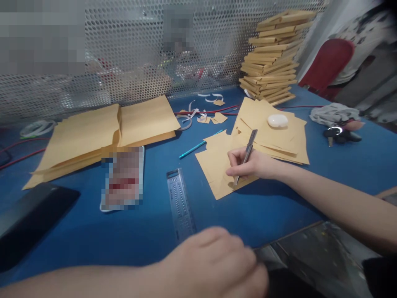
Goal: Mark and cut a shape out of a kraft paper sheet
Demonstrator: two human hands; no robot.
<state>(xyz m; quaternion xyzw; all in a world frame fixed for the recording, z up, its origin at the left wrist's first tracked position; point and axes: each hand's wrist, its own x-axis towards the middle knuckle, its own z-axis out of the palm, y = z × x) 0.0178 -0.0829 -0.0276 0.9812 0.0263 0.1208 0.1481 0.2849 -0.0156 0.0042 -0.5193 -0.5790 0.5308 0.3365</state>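
Note:
In my right hand is a slim metal utility knife, pinched like a pen, its lower tip at the front edge of a kraft paper sheet. My left hand is closed at the bottom of the view, back up and fingers curled under. Whatever it may hold is hidden. Just beyond it lies a clear ruler, its near end close to the knuckles. More kraft paper pieces are layered behind my right hand, with a white earbud case on top.
A tall stack of kraft envelopes leans at the back right. Folded kraft sheets, a phone and a dark case lie to the left. A teal pen, paper scraps and keys are also here. Perforated metal borders the back.

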